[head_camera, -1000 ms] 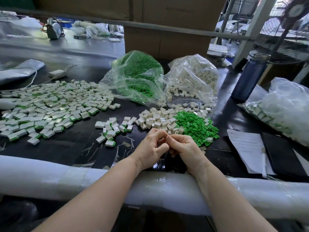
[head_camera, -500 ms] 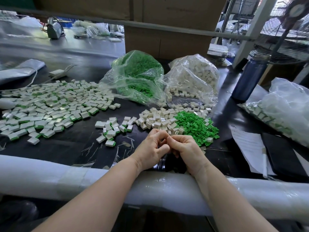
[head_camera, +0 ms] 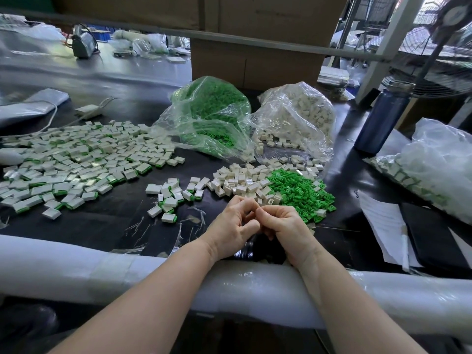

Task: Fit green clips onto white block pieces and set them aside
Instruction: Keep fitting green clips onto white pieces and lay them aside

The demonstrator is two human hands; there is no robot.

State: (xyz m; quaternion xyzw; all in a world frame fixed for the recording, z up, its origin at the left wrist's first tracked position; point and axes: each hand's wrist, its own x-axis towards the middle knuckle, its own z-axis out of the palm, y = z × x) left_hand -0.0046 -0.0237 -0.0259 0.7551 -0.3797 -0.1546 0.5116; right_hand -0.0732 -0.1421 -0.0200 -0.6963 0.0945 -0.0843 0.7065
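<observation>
Progress check. I see a large spread of finished blocks (head_camera: 76, 162) with green edges at far left, and a smaller finished group (head_camera: 173, 195) nearer centre. Still to do: loose white blocks (head_camera: 242, 181) and a loose green clips pile (head_camera: 301, 194), plus two part-full bags (head_camera: 212, 116) behind. Left hand (head_camera: 233, 227) and right hand (head_camera: 287, 229) meet fingertip to fingertip, curled; the piece between them is hidden, so I cannot tell what they pinch. Judgement: well underway, much remaining.

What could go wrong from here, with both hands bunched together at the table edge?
The piece between the left hand and right hand is hidden, so a crooked fit could go unseen. A slip could drop it over the padded table edge. The loose green clips touch the bare white blocks and could mix further.
</observation>
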